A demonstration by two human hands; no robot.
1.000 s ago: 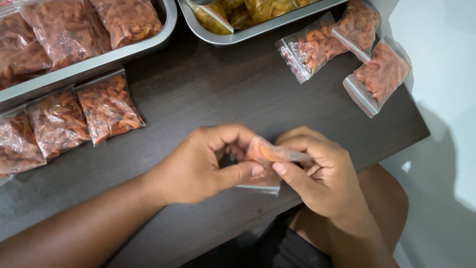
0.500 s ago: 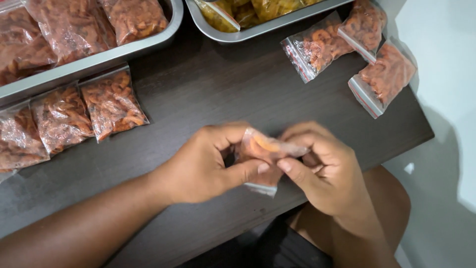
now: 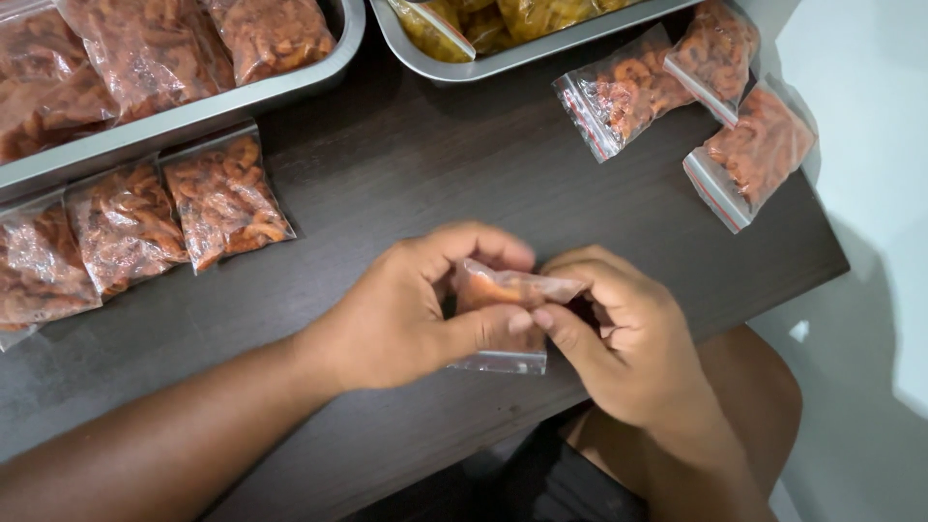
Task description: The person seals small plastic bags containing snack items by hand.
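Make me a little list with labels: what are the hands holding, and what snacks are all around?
left hand: pinches the small clear bag of orange snacks
right hand: grips the same bag from the other side
table: dark wood
left of hands: three filled bags lying flat
far right corner: three more filled bags
left tray: metal, holds big bags of reddish snacks
right tray: metal, holds yellowish snacks

left hand [image 3: 411, 309] + right hand [image 3: 619, 343]: pinch small clear snack bag [image 3: 503, 295] | dark table [image 3: 435, 184] | 2 metal trays [image 3: 290, 87] behind
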